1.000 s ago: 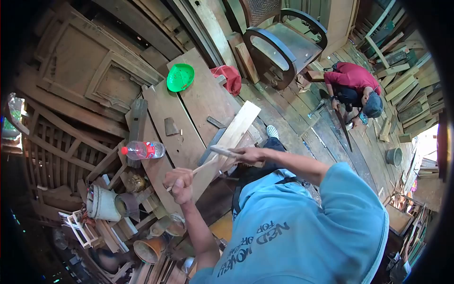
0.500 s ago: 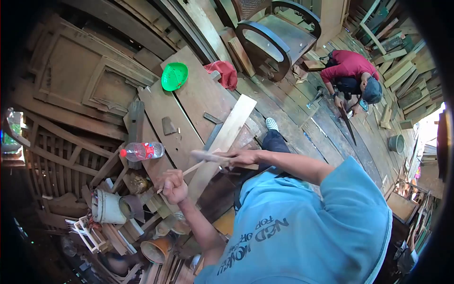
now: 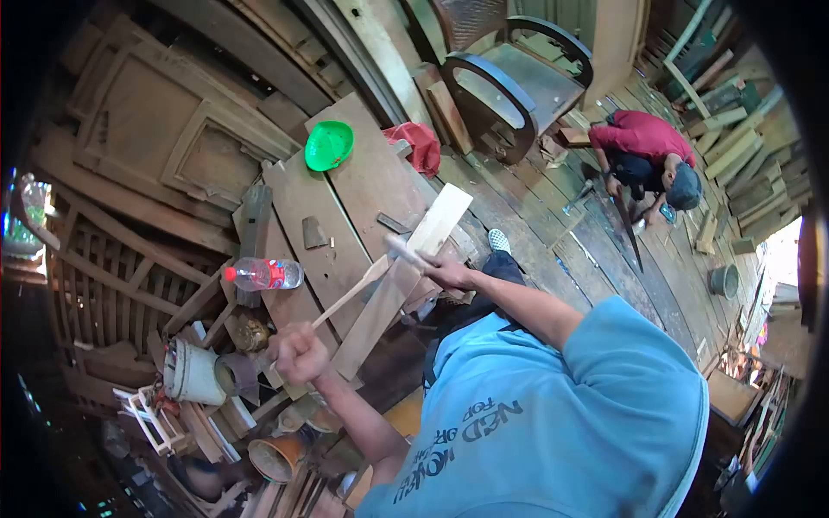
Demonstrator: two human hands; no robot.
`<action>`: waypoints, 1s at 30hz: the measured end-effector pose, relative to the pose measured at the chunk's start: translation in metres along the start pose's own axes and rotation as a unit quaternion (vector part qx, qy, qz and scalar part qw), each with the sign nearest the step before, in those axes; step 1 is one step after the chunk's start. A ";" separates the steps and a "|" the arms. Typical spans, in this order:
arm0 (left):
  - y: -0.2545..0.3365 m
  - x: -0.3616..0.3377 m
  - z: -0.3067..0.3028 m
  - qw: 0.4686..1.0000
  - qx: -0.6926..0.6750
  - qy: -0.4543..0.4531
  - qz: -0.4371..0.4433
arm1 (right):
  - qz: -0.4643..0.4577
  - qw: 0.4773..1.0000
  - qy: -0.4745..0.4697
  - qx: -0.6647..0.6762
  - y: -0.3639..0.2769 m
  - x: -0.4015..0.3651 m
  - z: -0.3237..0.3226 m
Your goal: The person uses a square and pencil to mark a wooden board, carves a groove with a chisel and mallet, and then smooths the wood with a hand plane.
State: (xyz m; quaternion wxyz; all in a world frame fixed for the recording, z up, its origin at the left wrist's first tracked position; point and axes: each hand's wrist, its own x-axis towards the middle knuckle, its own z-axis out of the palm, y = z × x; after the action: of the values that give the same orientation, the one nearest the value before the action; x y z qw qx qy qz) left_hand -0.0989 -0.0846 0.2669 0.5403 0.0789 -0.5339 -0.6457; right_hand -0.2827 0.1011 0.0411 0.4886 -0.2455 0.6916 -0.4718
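Observation:
My left hand is closed in a fist around the lower end of a slender wooden stick, which widens toward its far end. My right hand grips a pale, blunt-ended elongated piece beside that wider end; I cannot tell what kind of thing it is. Beneath both hands a long light wooden board lies slantwise along the edge of the wooden bench. On the bench are a dark flat block and a small brown scrap of wood.
A green leaf-shaped dish and a plastic bottle are on the bench. A dark armchair stands beyond it. At right, a person in red crouches with a saw. Buckets and wood offcuts crowd the lower left.
My left hand has drawn down and left with the stick, farther from my right hand. The pale piece in my right hand has turned and shifted slightly up and right.

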 end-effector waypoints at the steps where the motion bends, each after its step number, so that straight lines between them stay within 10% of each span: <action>1: 0.008 -0.001 -0.007 1.000 0.004 0.006 0.008 | -0.004 1.000 -0.008 -0.005 0.007 0.013 0.003; 3: 0.029 0.001 -0.012 0.986 -0.104 0.108 0.079 | -0.033 0.965 0.150 -0.215 0.001 0.028 0.005; 6: 0.064 0.002 -0.028 0.983 -0.160 -0.012 0.090 | 0.023 0.958 0.126 -0.258 -0.010 0.041 0.001; 13: 0.106 -0.020 -0.041 0.964 -0.199 0.018 0.177 | 0.099 0.893 0.169 -0.405 -0.017 0.066 0.037; 15: 0.105 -0.028 -0.053 0.959 -0.198 0.064 0.193 | -0.125 0.970 0.209 0.005 -0.020 0.084 0.047; 17: 0.100 -0.037 -0.064 0.952 -0.201 0.107 0.205 | -0.028 0.830 -0.051 0.555 -0.078 0.045 0.053; 21: 0.089 -0.048 -0.078 0.949 -0.193 0.165 0.189 | -0.045 0.758 -0.162 0.630 -0.144 -0.001 0.061; 23: 0.081 -0.047 -0.077 0.950 -0.202 0.157 0.180 | -0.046 0.855 -0.041 0.515 -0.152 -0.001 0.064; 30: 0.047 -0.056 -0.084 0.938 -0.086 0.337 0.014 | -0.074 0.849 0.018 0.524 -0.160 0.002 0.037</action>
State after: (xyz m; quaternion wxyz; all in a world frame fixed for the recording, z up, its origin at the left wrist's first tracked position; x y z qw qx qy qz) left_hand 0.0101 -0.0846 0.2418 0.7019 0.2377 -0.2645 -0.6171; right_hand -0.2692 0.0150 0.1799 0.4954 0.0050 0.3306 -0.8033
